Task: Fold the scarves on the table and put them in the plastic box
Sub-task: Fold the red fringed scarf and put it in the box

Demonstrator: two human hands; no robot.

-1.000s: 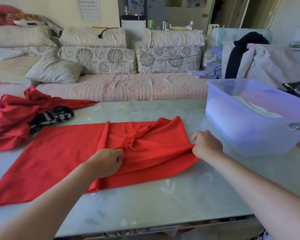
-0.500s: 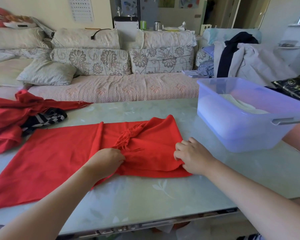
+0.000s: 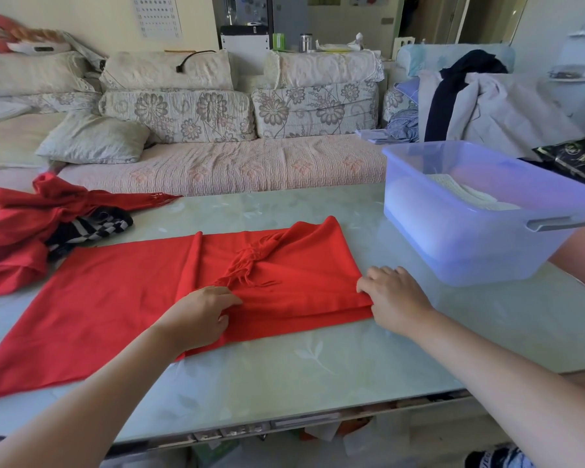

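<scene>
A red scarf [image 3: 122, 298] lies spread on the table, its right end folded back over the middle so the fringe [image 3: 250, 265] lies on top. My left hand [image 3: 200, 319] sits on the near edge of the folded part and pinches the cloth between fingers and thumb. At the folded right edge, my right hand [image 3: 394, 295] grips the cloth with curled fingers. The translucent bluish plastic box [image 3: 453, 244] stands at the right of the table, with a folded white scarf [image 3: 466, 195] inside.
A crumpled red scarf [image 3: 17, 228] and a black-and-white striped scarf [image 3: 92, 228] lie heaped at the table's left. A sofa with cushions [image 3: 217, 170] runs behind the table. Clothes [image 3: 487, 103] are piled behind the box. The table's near edge [image 3: 284, 417] is close to me.
My right hand slid toward me along the fold's right edge and drew the near right corner in, so the edge lies straighter. My left hand stayed put on the cloth.
</scene>
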